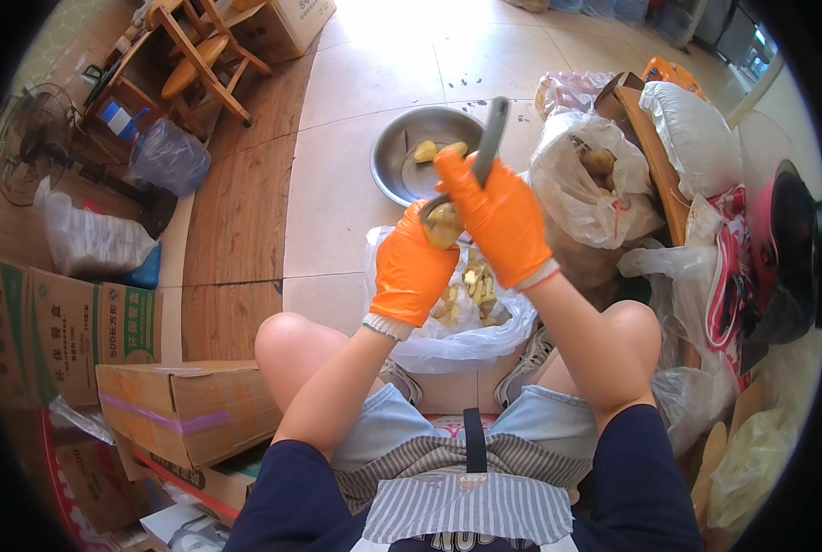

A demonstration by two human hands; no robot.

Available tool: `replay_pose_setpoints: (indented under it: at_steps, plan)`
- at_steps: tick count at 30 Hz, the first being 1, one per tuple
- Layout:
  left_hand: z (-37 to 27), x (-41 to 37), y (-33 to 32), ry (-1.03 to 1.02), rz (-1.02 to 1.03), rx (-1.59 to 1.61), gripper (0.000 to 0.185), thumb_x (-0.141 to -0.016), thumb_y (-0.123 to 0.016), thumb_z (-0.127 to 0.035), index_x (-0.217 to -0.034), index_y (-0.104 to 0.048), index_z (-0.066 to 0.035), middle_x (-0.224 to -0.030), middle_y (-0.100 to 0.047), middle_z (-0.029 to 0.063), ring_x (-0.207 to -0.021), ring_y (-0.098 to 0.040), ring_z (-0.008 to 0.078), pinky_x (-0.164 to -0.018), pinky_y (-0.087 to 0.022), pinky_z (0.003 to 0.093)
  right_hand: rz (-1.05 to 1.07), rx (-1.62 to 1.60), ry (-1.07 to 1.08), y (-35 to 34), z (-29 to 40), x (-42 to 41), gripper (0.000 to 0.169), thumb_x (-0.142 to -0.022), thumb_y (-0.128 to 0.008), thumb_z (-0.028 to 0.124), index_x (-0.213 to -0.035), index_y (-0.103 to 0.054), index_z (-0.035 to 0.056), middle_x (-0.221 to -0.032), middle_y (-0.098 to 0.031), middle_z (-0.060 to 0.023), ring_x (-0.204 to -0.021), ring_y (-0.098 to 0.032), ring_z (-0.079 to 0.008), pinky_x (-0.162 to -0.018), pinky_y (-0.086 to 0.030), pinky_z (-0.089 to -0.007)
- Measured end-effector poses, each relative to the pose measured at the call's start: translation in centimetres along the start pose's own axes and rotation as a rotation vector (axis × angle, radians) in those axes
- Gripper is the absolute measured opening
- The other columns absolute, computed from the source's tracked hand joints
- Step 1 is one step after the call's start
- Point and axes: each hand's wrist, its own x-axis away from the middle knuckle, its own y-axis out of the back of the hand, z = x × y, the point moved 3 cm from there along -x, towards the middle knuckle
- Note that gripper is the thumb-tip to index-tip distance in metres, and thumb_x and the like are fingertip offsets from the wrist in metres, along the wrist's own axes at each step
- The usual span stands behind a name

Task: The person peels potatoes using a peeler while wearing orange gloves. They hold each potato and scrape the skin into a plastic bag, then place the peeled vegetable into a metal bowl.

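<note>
Both my hands wear orange rubber gloves over knitted ones. My left hand (414,265) grips a potato (444,226), partly peeled as far as its blurred surface shows. A peeler (490,141) with a grey-green handle is in my right hand (497,217), its curved head against the potato. Beneath my hands, a white plastic bag (452,348) lies rolled open on the floor with potato peelings (480,279) in it. Beyond them stands a steel basin (391,162) holding peeled potatoes (426,151), partly hidden by my right hand.
To the right, a plastic sack (566,165) holds unpeeled potatoes (598,162), beside a wooden board (656,159) and a stuffed white bag (690,138). Cardboard boxes (135,414) are stacked at the left, with a fan (38,148) and a wooden chair (200,62) farther off.
</note>
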Motion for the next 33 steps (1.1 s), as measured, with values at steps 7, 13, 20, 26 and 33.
replay_pose_setpoints:
  at_steps: [7, 13, 20, 26, 33]
  plan:
    - [-1.3, 0.6, 0.5, -0.129, -0.065, -0.146, 0.033, -0.084, -0.076, -0.012, -0.115, -0.067, -0.014, -0.096, -0.074, 0.0104, -0.088, -0.071, 0.0347, -0.077, -0.056, 0.0398, 0.087, -0.083, -0.148, -0.2, 0.1, -0.1, 0.032, -0.101, -0.063, 0.037, -0.101, -0.071, 0.0064, -0.078, -0.07, -0.0147, -0.068, -0.069, -0.0321, -0.06, -0.053, -0.0406]
    - [-2.0, 0.8, 0.7, -0.306, -0.099, -0.268, 0.035, -0.08, -0.077, -0.007, -0.113, -0.068, -0.015, -0.096, -0.073, 0.0104, -0.088, -0.07, 0.0359, -0.075, -0.056, 0.0415, 0.064, -0.61, -0.617, -0.5, -1.2, -0.4, 0.04, -0.104, -0.058, 0.043, -0.097, -0.07, 0.0051, -0.073, -0.065, -0.0037, -0.066, -0.066, -0.015, -0.057, -0.049, -0.0334]
    - [-1.8, 0.7, 0.7, -0.423, -0.211, -0.378, 0.033, -0.076, -0.081, -0.009, -0.105, -0.066, -0.014, -0.093, -0.072, 0.008, -0.085, -0.07, 0.035, -0.072, -0.056, 0.0424, 0.255, -0.808, -0.83, 0.7, -2.6, -1.0, 0.046, -0.099, -0.067, 0.05, -0.099, -0.069, 0.0042, -0.074, -0.056, 0.0012, -0.066, -0.059, -0.0097, -0.06, -0.049, -0.0277]
    - [-2.1, 0.2, 1.0, -0.263, -0.225, -0.351, 0.03, -0.077, -0.083, -0.017, -0.102, -0.065, -0.012, -0.092, -0.072, 0.0083, -0.084, -0.07, 0.0352, -0.071, -0.055, 0.0422, 0.235, -0.168, -0.135, -0.5, -1.6, 0.4, 0.025, -0.097, -0.069, 0.027, -0.112, -0.067, 0.0078, -0.082, -0.063, -0.01, -0.069, -0.066, -0.0246, -0.056, -0.052, -0.0379]
    - [-1.9, 0.3, 0.7, -0.532, -0.28, -0.447, 0.025, -0.076, -0.08, -0.013, -0.097, -0.066, -0.013, -0.085, -0.067, 0.008, -0.079, -0.067, 0.0332, -0.069, -0.053, 0.0419, 0.112, -0.049, -0.143, -0.2, -1.7, -0.5, 0.028, -0.098, -0.067, 0.028, -0.115, -0.066, 0.0054, -0.076, -0.061, -0.0097, -0.065, -0.064, -0.0241, -0.056, -0.052, -0.038]
